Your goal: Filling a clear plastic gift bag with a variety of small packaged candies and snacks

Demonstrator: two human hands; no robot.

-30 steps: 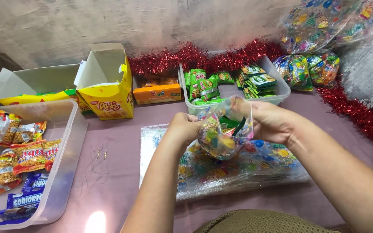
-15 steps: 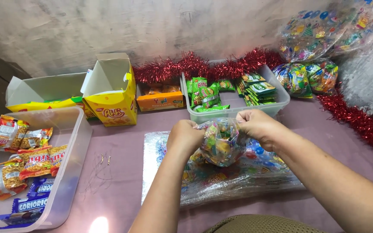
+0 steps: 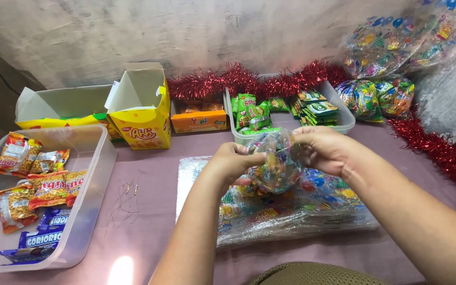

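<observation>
From my remote feed, a clear plastic bin (image 3: 93,158) of snack packets (image 3: 30,179) is sitting at far left, beside an open yellow carton (image 3: 142,113). At centre, I am watching the left hand (image 3: 232,162) and right hand (image 3: 325,149) both gripping a filled party-print treat bag (image 3: 276,164), pinching its top above a stack of flat printed cellophane bags (image 3: 296,211) on the mauve table (image 3: 149,211). Red tinsel (image 3: 439,153) is trailing at right.

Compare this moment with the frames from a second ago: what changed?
Both hands, left hand and right hand, kept hold of the filled clear bag, its neck now gathered shut between them. The stack of printed bags, clear bin and yellow box stayed put.
</observation>
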